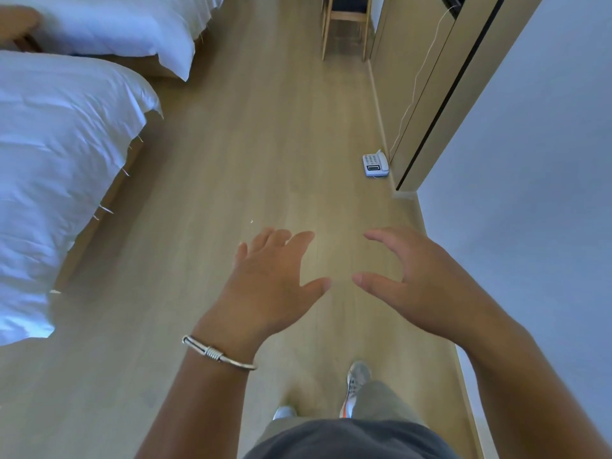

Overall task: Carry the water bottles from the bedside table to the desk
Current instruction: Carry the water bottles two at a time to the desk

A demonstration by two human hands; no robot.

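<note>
- Dark shirt hem [347, 438] and grey trouser leg [381, 405] sit closest to the lens, with one grey-and-orange shoe [356, 382] stepping ahead on the wooden floor [231, 160]; the stride suggests walking rather than standing at any furniture.
- Left hand [271, 279], just beyond the shoe, is spread flat with fingers straight and thumb out, gripping nothing; a silver bracelet [215, 354] circles its wrist.
- Right hand [407, 273], beside the left and apart from it, has loosely curved fingers and thumb forming an empty cup, holding nothing.
- Both forearms reach forward at a similar height, palms turned down and slightly inward, likely readied for a pick-up or simply swinging during the walk.
- Water bottles are not visible anywhere; neither the bedside table nor the desk can be identified for certain, so I judge the carrying has no load in hand now.
- Far ahead of the shoe and toward the wall side, a white telephone [376, 164] lies on the floor against the wooden panel [417, 94], its cord [427, 61] running up, probably because it trails from a socket.
- Two white-sheeted beds [59, 154] line the opposite side of the floor from the telephone, and a wooden chair [344, 24] stands farthest ahead.
</note>
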